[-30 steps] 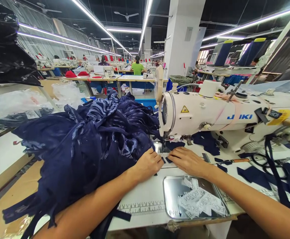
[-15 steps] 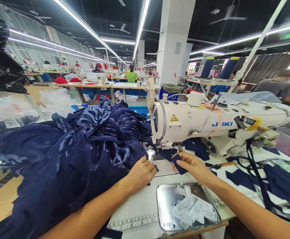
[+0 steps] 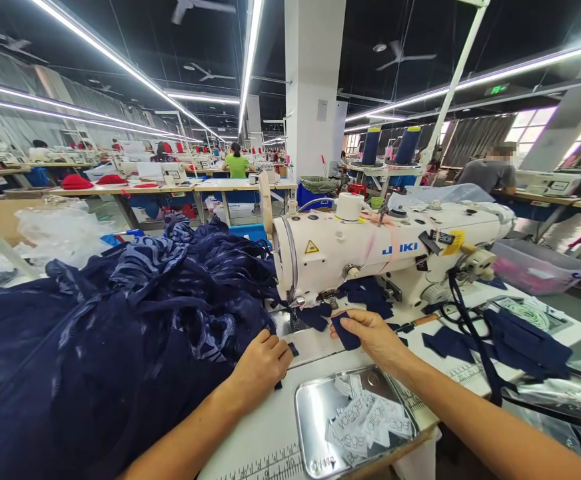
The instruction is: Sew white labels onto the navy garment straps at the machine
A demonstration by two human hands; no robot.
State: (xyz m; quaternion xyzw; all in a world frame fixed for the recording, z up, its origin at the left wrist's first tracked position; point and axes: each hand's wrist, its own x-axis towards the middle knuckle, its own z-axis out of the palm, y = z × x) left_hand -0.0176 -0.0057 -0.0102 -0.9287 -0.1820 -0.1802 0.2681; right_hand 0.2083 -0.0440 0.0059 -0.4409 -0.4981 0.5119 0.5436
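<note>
My right hand (image 3: 373, 337) holds a small navy fabric piece (image 3: 345, 331) in its fingers, just in front of the white Juki sewing machine (image 3: 390, 252). My left hand (image 3: 261, 362) rests closed on the edge of a big heap of navy patterned garments (image 3: 120, 327) to the left of the needle area (image 3: 295, 313). More small navy pieces (image 3: 365, 295) lie under the machine arm. A metal tray (image 3: 310, 407) holding several white woven labels (image 3: 365, 420) sits at the table's front edge below my right wrist.
Navy fabric pieces and a strap (image 3: 510, 337) lie to the right on the table. A pink bin (image 3: 535, 267) stands behind them. Other workers sit at rows of sewing tables (image 3: 170, 190) behind. A white pillar (image 3: 313, 87) rises beyond the machine.
My right hand lifted from the table by the needle and picked up a small navy piece. The view has swung up and to the right. My left hand stayed on the garment heap.
</note>
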